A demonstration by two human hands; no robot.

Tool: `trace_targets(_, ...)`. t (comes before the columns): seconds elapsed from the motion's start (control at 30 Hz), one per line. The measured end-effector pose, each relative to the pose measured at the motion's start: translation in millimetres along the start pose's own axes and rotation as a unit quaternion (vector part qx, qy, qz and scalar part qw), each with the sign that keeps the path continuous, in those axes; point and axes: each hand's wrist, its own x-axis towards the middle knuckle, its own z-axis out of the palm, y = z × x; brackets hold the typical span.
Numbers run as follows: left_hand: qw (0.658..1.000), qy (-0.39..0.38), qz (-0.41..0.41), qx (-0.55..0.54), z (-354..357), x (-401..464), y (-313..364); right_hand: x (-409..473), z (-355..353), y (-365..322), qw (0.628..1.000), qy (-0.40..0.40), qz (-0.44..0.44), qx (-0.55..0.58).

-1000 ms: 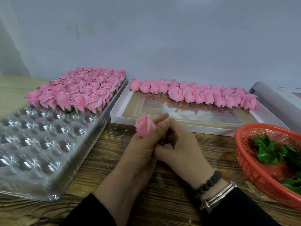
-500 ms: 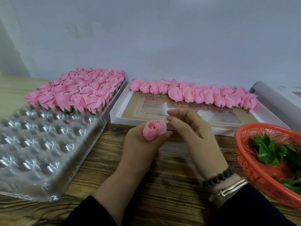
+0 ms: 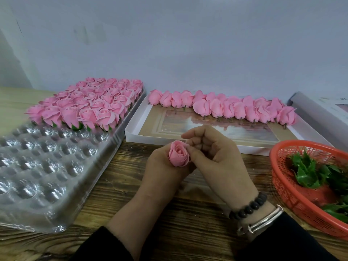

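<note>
You are gripping the rose [image 3: 178, 153] in your left hand [image 3: 162, 172], bloom facing up, over the middle of the table [image 3: 116, 185]. Your right hand [image 3: 216, 157], at the rose's 3 o'clock, is pinching its outer petals with curled fingers and thumb. The half-filled tray [image 3: 47, 166] is lying at 9 o'clock, the box [image 3: 131, 136] at 12 and the basket [image 3: 278, 185] at 3.
</note>
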Motion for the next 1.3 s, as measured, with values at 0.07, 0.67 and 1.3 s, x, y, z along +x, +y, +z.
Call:
trace_targets(0.07, 1.0, 0.0, 0.0, -0.001, -1, 0, 2, 0, -1, 0, 1.0, 0.005, -0.009, -0.013)
trace_targets(0.67, 0.99, -0.088, 0.032, 0.102, 9, -9, 5, -6, 9, 4, 0.992, -0.013, -0.016, -0.126)
trace_targets(1.3, 0.987, -0.013, 0.055, 0.15, 9, -7, -7, -3, 5, -1, 0.997, -0.01, 0.0, -0.074)
